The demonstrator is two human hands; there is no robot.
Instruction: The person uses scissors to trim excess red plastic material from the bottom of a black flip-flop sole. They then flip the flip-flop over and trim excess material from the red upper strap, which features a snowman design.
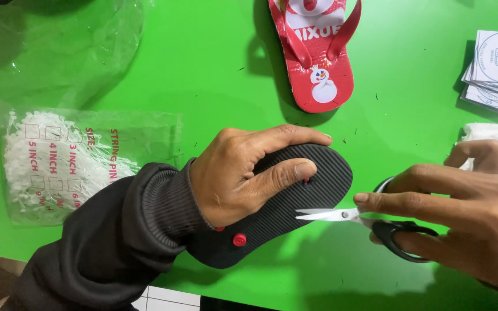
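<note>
Now the left hand (237, 175) is gripping a black sandal (312, 190), sole up, near the table (203, 69) edge, while the right hand (462, 224) is closing around scissors (364, 222) touching it. Farther off, a red sandal (318, 57), cards (494, 72) right, and a plastic bag (64, 161) left are lying.

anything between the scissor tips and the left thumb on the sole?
Nothing. In the head view, only bare black ribbed sole separates the scissors from the left hand thumb.
</note>
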